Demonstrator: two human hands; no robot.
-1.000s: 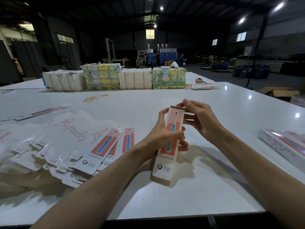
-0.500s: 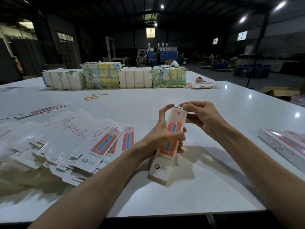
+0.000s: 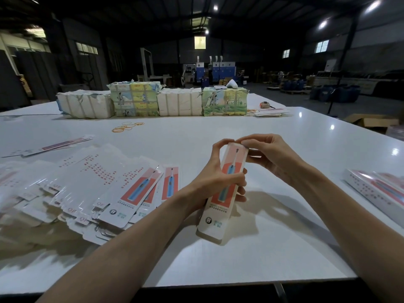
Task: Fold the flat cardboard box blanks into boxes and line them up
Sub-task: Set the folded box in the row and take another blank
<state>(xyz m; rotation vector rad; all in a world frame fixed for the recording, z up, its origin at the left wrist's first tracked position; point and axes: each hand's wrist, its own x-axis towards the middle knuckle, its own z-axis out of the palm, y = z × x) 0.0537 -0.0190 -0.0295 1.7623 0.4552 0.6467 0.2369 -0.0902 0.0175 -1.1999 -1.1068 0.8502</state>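
Note:
A long narrow white box [image 3: 220,206] printed with a blue toothbrush on red is held tilted above the white table [image 3: 251,248]. My left hand [image 3: 216,178] grips its middle, thumb across the front. My right hand [image 3: 269,156] pinches its far top end, where the flap looks pressed down. A spread pile of flat box blanks [image 3: 91,189] lies to the left. Folded boxes [image 3: 378,191] lie side by side at the right edge.
Wrapped bundles [image 3: 153,101] stand in a row at the table's far side, with rubber bands [image 3: 125,127] in front and a few blanks [image 3: 271,111] at their right. More blanks [image 3: 54,146] lie far left. The table's near edge runs just below my forearms.
The flap at the box's top end has gone from standing up to pressed down under my right fingers. Both hands and the box have sunk slightly lower.

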